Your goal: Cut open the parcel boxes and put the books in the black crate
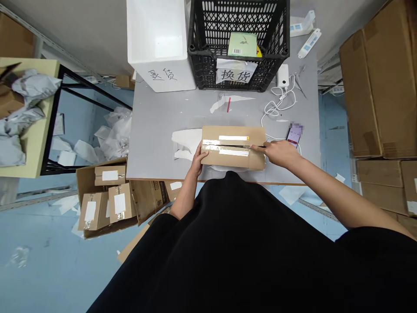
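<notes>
A brown cardboard box (233,161) lies near the table's front edge, with clear tape and a white label strip along each side of its middle seam. The left part of the seam is still taped, while a dark slit shows further right. My left hand (197,161) grips the box's left end, thumb on top. At the right end, my right hand (280,153) is closed round a thin dark tool, mostly hidden by the fingers, whose tip lies at the seam. White paper or plastic (186,141) sticks out beside and under the box.
Behind the box stand a white bin (163,74) and a black crate (239,84) holding a green box (243,44). A phone (295,134) and white cable (272,106) lie at right. Cartons (374,95) are stacked far right; an open carton (143,195) of parcels sits lower left.
</notes>
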`<state>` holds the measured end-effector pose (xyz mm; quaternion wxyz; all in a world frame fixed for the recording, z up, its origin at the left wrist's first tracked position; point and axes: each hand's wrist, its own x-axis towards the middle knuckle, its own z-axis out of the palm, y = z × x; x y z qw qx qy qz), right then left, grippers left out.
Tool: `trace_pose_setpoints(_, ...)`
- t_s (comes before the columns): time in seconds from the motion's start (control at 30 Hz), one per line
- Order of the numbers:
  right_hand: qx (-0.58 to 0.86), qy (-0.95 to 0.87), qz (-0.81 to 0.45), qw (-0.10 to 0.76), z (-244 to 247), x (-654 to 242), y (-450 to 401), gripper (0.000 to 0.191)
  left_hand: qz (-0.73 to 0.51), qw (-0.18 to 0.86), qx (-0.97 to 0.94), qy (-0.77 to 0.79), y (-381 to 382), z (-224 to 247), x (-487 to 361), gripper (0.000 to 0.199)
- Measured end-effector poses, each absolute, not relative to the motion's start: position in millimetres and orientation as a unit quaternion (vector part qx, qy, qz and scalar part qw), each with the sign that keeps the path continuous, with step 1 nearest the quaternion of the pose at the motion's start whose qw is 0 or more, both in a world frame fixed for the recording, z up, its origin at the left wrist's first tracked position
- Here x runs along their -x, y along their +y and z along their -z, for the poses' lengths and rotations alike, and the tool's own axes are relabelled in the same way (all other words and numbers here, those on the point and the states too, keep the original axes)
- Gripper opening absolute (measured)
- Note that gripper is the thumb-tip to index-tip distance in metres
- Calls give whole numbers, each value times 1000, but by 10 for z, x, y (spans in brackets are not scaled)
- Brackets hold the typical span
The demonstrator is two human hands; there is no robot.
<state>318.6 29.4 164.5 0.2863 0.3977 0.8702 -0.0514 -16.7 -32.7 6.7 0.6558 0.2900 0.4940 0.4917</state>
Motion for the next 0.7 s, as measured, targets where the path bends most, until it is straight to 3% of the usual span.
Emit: trace_pose_setpoints(0.7, -440, 856, 58, 265, -1615, -3907, 179, 78, -481, 650, -292, 511, -350, -70, 159, 86)
